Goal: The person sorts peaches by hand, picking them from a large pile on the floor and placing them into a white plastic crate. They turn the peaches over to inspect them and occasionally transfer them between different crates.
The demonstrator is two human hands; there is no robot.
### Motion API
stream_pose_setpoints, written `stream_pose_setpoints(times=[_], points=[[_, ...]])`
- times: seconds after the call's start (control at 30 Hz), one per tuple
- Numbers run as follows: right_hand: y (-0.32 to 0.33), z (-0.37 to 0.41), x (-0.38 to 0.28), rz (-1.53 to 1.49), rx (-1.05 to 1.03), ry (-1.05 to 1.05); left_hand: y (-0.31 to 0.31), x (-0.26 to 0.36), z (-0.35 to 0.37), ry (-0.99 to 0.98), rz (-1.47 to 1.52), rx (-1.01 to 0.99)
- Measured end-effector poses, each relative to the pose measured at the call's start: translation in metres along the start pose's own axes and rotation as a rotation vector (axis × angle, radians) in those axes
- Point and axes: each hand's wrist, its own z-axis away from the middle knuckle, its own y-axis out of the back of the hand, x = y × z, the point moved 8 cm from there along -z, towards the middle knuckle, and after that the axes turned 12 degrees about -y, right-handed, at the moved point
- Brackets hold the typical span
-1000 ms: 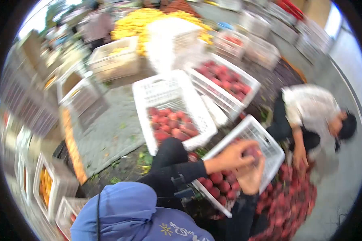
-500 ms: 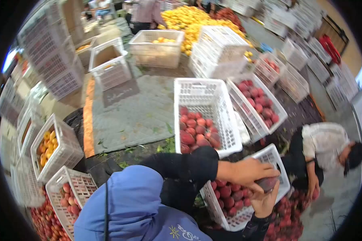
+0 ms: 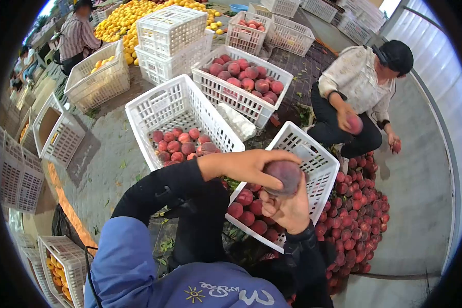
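Note:
A large dark red peach (image 3: 283,177) is held above a white crate (image 3: 321,172). My left hand (image 3: 241,165) reaches from the left and grips the peach from above, thumb and fingers around it. From below, my right hand (image 3: 290,206) presses against the same fruit with its fingers curled; some fingertips are hidden. Several red peaches (image 3: 249,210) lie in the near part of that crate. Left of my hands stands another white crate (image 3: 156,105) with a layer of smaller peaches (image 3: 178,146) at its bottom.
A full peach crate (image 3: 236,100) stands beyond, beside a pale slab (image 3: 237,122). On the right, a heap of peaches (image 3: 357,220) lies on the floor, near a seated person (image 3: 357,87) holding fruit. Stacked crates (image 3: 172,38) and yellow fruit (image 3: 119,23) are at the back.
My view has swung to the right, so the crates appear further left. Both hands still hold the peach. The seated person now sits more upright, with a peach raised in one hand.

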Motion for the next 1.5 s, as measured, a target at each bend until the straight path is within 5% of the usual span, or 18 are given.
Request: stream_pose_setpoints(times=[0.2, 0.4, 0.53, 0.73, 0.8, 0.97, 1.07, 1.13, 1.23, 1.33, 1.43, 1.5], points=[[0.047, -0.023, -0.020, 0.057, -0.147, 0.026, 0.077, -0.077, 0.083, 0.218, 0.318, 0.729], [0.122, -0.003, -0.018, -0.073, 0.013, 0.112, 0.122, -0.114, 0.136, 0.317, 0.448, 0.979], [0.115, -0.019, -0.017, -0.074, 0.071, 0.111, 0.116, -0.126, 0.087, 0.232, 0.501, 0.808], [0.097, -0.040, -0.071, -0.121, -0.045, 0.196, 0.049, -0.126, -0.041, 0.373, 0.208, -0.018], [0.143, -0.035, -0.090, -0.153, 0.053, 0.295, 0.032, -0.158, -0.077, 0.359, 0.122, -0.153], [0.285, -0.007, -0.122, -0.179, 0.312, 0.481, 0.023, -0.271, -0.125, 0.151, -0.387, 0.009], [0.378, 0.001, -0.112, 0.057, 0.842, 0.382, -0.011, -0.372, -0.092, 0.425, -0.514, -0.118], [0.399, -0.003, -0.107, 0.163, 1.082, 0.392, -0.036, -0.388, -0.071, 0.385, -0.721, -0.101], [0.406, -0.019, -0.123, 0.951, 1.429, 0.587, -0.049, -0.401, -0.048, 0.289, -0.981, -0.126], [0.370, -0.046, -0.108, 1.491, 1.278, 0.685, -0.057, -0.408, -0.038, 0.213, -1.046, -0.201], [0.375, -0.049, -0.090, 1.383, 1.322, 0.596, -0.053, -0.418, -0.045, 0.401, -0.982, -0.188], [0.377, -0.046, -0.088, 1.300, 1.339, 0.656, -0.061, -0.410, -0.064, 0.329, -0.961, -0.184]])
